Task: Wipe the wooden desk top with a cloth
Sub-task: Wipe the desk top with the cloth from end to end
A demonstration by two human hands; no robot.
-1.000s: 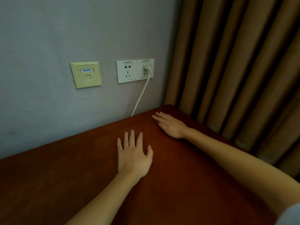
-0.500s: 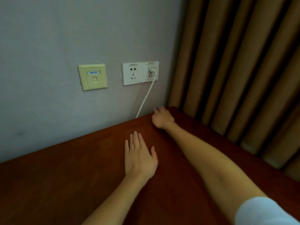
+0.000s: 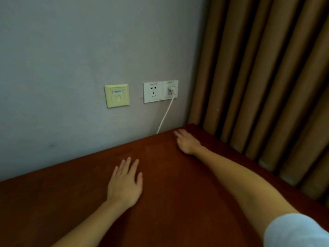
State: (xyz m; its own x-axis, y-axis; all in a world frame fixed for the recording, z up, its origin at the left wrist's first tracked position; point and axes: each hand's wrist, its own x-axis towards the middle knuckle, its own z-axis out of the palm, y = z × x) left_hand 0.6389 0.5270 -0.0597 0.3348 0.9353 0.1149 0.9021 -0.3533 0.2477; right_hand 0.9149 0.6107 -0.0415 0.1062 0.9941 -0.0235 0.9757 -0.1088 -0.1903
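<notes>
Fingers of the left hand are laid straight & slightly spread, palm down mid-tabletop; nothing is gripped. Fingers of the right hand are stretched out low on the wood at the far corner, uncurled as far as can be judged thru blur; nothing is seen held. No cloth is seen anywhere in view, and whether one is hidden under a palm can't be told.

Step, as judged: the far corner is being reached by the right hand, w/ the left used as a brace. If no cloth is at hand, one must be fetched first; otherwise a flat, even pull back toward the body is called for.

Edges: the back edge is met by the wall, where a white cable drops from the socket behind the tabletop, near the right fingers & not to be snagged. The right edge is flanked closely by the curtain. Room for strokes is offered toward the near & left parts of the wood.
</notes>
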